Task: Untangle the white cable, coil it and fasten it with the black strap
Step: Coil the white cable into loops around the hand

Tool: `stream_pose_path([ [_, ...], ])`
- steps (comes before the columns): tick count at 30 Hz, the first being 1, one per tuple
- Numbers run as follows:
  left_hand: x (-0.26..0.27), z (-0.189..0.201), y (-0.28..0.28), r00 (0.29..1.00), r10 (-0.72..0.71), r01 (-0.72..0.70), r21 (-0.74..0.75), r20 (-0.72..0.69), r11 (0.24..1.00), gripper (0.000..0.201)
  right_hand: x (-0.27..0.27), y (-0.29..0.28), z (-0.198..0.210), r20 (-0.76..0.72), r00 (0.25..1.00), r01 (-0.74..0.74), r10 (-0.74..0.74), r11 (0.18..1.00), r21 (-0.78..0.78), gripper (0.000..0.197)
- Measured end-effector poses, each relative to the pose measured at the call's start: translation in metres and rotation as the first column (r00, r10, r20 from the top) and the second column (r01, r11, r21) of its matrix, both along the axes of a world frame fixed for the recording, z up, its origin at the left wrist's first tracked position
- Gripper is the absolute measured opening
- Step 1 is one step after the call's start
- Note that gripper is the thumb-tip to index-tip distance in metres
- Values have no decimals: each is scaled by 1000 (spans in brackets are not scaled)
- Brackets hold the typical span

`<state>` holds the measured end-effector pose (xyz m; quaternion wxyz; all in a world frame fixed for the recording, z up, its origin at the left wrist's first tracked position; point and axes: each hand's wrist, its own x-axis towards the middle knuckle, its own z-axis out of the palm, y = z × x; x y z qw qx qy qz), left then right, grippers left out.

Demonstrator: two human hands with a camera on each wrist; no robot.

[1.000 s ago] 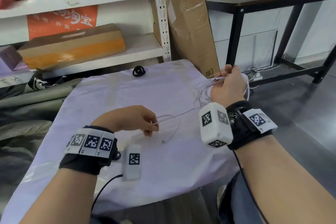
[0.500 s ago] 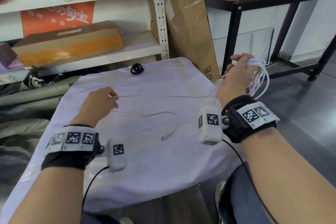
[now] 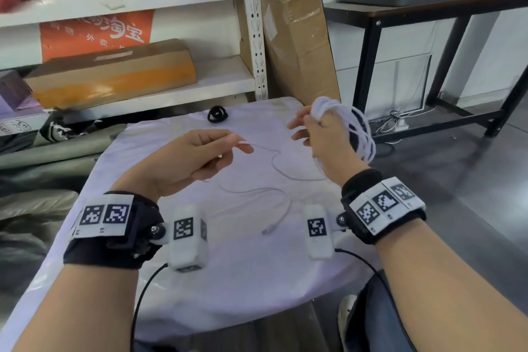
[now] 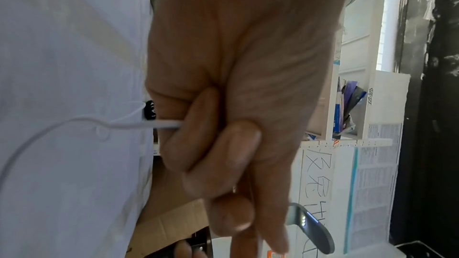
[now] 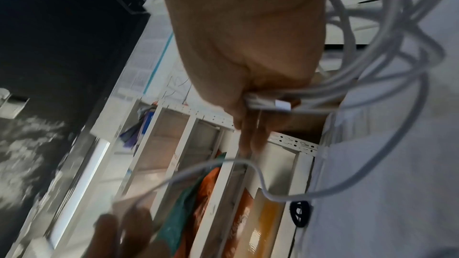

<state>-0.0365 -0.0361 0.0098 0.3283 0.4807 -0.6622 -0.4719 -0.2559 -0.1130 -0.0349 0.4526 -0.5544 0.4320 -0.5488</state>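
The white cable [image 3: 281,203] is partly gathered: several loops hang from the right hand [image 3: 323,134], which is raised over the far right corner of the white cloth [image 3: 243,280] and pins them under its thumb, the other fingers loosely spread. The loose remainder trails across the cloth to the left hand [image 3: 188,160], whose curled fingers pinch the strand. The black strap [image 3: 217,114] lies apart near the cloth's far edge, below the shelf [image 3: 143,0]
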Motion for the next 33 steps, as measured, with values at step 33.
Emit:
stream_pose_path([
  [33, -9, -8, -11, 898, -10, 123, -231, 440, 965, 81, 22, 36, 17, 387, 610, -788, 691, 478, 388, 36],
])
